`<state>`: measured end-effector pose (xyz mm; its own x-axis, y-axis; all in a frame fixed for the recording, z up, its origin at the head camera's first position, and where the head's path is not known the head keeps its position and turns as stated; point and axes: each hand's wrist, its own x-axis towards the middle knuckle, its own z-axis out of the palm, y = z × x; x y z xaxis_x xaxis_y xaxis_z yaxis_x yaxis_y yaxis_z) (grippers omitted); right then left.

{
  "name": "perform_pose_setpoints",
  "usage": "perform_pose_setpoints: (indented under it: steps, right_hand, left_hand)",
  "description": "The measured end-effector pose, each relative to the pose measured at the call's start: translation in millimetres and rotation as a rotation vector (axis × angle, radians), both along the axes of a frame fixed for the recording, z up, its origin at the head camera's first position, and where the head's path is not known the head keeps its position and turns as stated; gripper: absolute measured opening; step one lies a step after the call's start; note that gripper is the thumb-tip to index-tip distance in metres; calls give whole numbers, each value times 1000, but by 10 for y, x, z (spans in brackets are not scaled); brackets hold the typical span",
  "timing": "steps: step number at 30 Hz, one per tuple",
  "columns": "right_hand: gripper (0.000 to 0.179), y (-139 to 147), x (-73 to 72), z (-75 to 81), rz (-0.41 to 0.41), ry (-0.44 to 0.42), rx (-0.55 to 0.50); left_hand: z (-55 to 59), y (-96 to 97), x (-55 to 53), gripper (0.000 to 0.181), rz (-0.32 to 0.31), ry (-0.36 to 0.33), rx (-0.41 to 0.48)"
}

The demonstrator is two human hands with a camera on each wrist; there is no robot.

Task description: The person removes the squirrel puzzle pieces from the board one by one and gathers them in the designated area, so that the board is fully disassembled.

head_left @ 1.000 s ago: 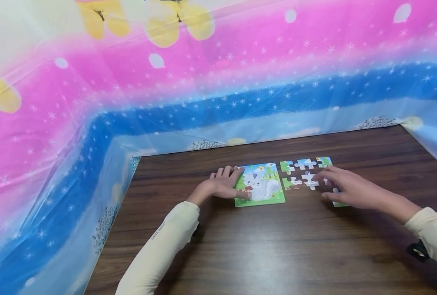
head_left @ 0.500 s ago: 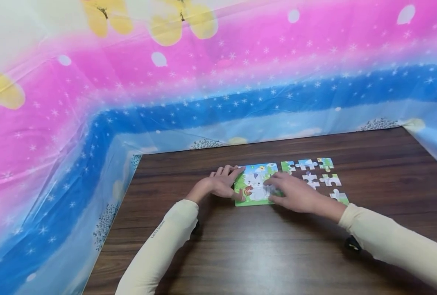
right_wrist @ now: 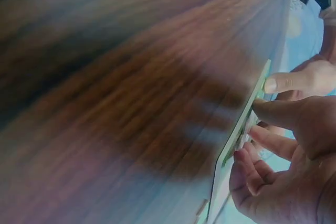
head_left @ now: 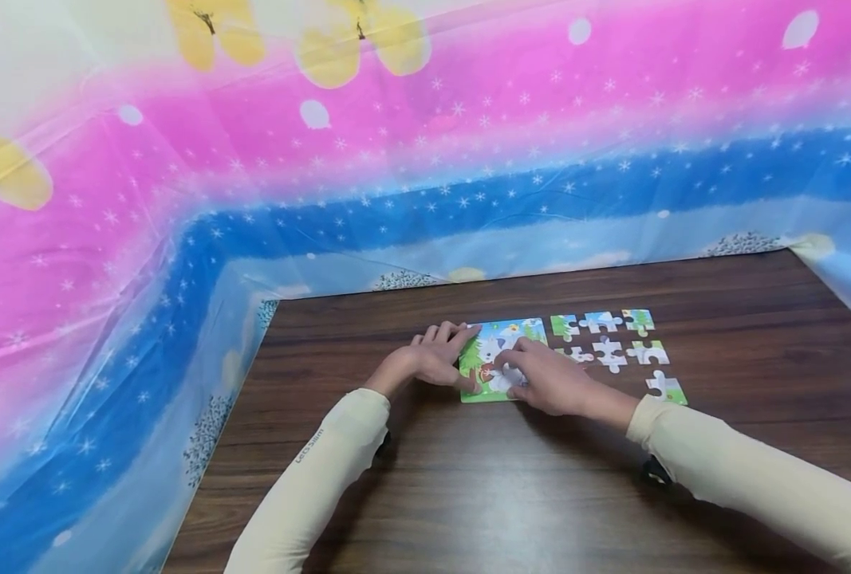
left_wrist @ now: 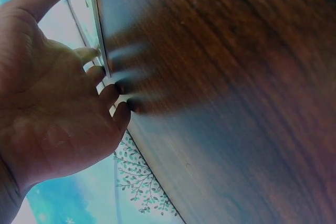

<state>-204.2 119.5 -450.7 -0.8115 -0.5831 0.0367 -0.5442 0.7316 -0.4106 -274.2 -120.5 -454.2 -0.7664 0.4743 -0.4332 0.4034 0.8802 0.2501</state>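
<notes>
A square jigsaw puzzle [head_left: 495,332] with a white cartoon animal on green lies flat on the table. My left hand [head_left: 435,355] rests along its left side, fingers extended by the upper corner and thumb over the lower left part. My right hand [head_left: 550,379] is over the puzzle's lower right, thumb and fingertips bent together at its surface. They pinch a pale puzzle piece [head_left: 515,375] there, mostly hidden by the fingers. In the right wrist view both thumbs come close together along the edge of the green board [right_wrist: 237,127].
Loose puzzle pieces [head_left: 609,354] lie in rows right of the puzzle, with a single piece [head_left: 666,387] nearest the right sleeve. The wooden table [head_left: 525,486] ends at a pink and blue cloth backdrop [head_left: 425,191] behind and at the sides.
My right hand has moved left from the loose pieces onto the puzzle, and its fingers have drawn in further across the picture. The left hand has stayed in place.
</notes>
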Motion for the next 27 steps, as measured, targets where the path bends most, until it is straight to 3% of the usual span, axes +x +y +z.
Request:
perform_pose_setpoints:
  steps: [5,15,19,27]
  right_hand:
    - [37,18,-85,0,-5,-139,-90]
    - [46,50,-121,38,19,-212,-109]
    - [49,77,-142,49,45,-187,-89]
    - [45,119,-188,-16,78,-58,-78]
  left_hand:
    - [31,10,9,112,4,-10,0]
    - [87,-10,64,110,7,-7,21]
    - [80,-15,51,110,8,-14,20]
    - [43,-13,26,112,13,-21,13]
